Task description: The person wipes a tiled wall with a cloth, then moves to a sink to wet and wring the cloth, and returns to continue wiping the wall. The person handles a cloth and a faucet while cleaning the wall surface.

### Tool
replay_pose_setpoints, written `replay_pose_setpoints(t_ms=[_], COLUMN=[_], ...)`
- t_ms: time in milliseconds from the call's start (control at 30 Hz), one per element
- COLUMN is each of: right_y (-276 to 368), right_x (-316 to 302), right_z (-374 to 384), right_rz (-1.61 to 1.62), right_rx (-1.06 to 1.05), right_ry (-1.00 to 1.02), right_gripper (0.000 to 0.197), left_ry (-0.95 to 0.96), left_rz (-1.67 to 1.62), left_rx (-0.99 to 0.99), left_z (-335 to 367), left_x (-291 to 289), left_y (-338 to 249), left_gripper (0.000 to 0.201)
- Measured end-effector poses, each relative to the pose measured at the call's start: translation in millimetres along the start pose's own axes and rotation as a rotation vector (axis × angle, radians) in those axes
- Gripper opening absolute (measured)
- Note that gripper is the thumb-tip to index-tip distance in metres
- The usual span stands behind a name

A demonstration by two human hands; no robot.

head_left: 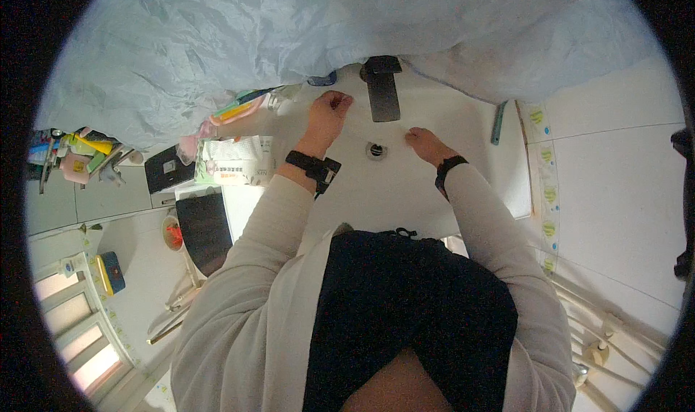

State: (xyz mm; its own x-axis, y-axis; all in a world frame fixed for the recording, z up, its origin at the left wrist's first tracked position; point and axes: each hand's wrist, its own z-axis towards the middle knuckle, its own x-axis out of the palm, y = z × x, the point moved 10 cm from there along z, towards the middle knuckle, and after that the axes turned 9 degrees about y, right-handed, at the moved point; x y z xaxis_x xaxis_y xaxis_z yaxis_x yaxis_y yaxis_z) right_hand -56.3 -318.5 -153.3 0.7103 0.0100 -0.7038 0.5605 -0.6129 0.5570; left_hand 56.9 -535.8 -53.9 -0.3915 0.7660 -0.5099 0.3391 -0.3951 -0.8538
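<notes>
My left hand (328, 117) hangs over the left side of a white washbasin (391, 195). Its fingers are curled inward; whatever lies between them, if anything, is too small to make out. My right hand (428, 146) is over the basin's right part, fingers closed, with their inner side hidden. Between and beyond the two hands a black tap (384, 97) reaches out over the bowl. Below the tap's end sits the round drain (376, 151). Neither hand touches the tap.
Pale, crinkled plastic sheeting (347, 21) hangs across the far side. On the left stand a white soft pack (235, 161) and several colourful toiletries (242, 109). A teal narrow object (498, 124) lies at the basin's right edge. White railings (608, 332) run at lower right.
</notes>
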Motion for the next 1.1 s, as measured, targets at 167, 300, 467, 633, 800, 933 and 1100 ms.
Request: replay_pose_setpoints(t_ms=[167,300,467,633,800,933,1100], right_y=[1,32,90,102,84,60,73], right_x=[4,-22,-29,-30,-64,-73,-56], right_z=[-15,-21,-8,-12,-17,-13,-19], right_rz=[1.190,0.898,0.279,0.235,0.501,0.546,0.567], right_rx=[0.170,0.168,-0.072,-0.138,-0.194,-0.108,-0.173], right_ry=[-0.123,-0.134,0.019,0.087,-0.235,-0.297,-0.197], right_gripper=[0.036,0.035,0.034,0.034,0.039,0.042,0.039], left_ry=[0.020,0.213,0.316,0.695,0.824,0.820,0.862], left_rz=[0.101,0.352,0.223,-0.171,0.058,0.301,0.576], left_rx=[0.033,-0.077,0.434,0.297,-0.045,-0.027,0.154], left_z=[3,4,-15,-9,-15,-25,-35], left_x=[12,34,71,119,151,140,130], left_y=[8,39,-13,-10,43,63,55], left_gripper=[0.025,0.030,0.053,0.057,0.041,0.041,0.046])
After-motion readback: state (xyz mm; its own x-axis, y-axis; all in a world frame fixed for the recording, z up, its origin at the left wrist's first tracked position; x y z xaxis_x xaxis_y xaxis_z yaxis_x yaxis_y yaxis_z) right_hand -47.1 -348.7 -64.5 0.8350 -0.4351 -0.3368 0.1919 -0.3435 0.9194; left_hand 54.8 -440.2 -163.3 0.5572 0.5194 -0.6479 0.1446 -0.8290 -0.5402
